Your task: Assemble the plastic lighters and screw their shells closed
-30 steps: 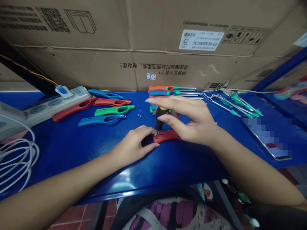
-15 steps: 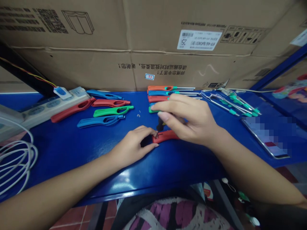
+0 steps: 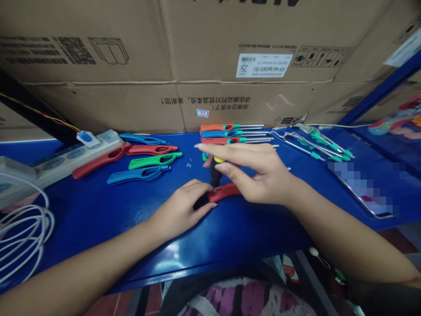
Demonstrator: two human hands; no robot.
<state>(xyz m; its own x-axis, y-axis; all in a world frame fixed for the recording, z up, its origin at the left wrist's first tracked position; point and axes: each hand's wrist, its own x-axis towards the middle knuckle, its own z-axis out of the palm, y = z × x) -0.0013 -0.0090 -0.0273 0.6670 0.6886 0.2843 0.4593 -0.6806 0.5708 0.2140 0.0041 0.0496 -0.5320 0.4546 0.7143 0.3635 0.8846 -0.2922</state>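
Note:
A red lighter handle (image 3: 226,192) lies flat on the blue table. My left hand (image 3: 187,202) pinches its left end between thumb and fingers. Over that end stands a black screwdriver with a yellow top (image 3: 215,173), close to upright, its tip at the handle's surface. My right hand (image 3: 259,173) holds the screwdriver near the top with thumb and fingers, the index finger stretched out to the left. The right part of the red handle is hidden behind my right hand. A few tiny screws (image 3: 189,165) lie on the table beyond my left hand.
Blue, red and green handles (image 3: 153,161) lie at the left beside a power strip (image 3: 75,153) and coiled white cable (image 3: 26,232). Assembled long lighters (image 3: 217,127) line the back. Metal lighter rods (image 3: 309,149) and a phone (image 3: 362,191) lie right. A cardboard box (image 3: 131,105) stands behind.
My right hand has shifted slightly, its index finger now straighter, and more of the screwdriver shows. The whole view has tilted a little upward. My left hand keeps its hold on the red handle.

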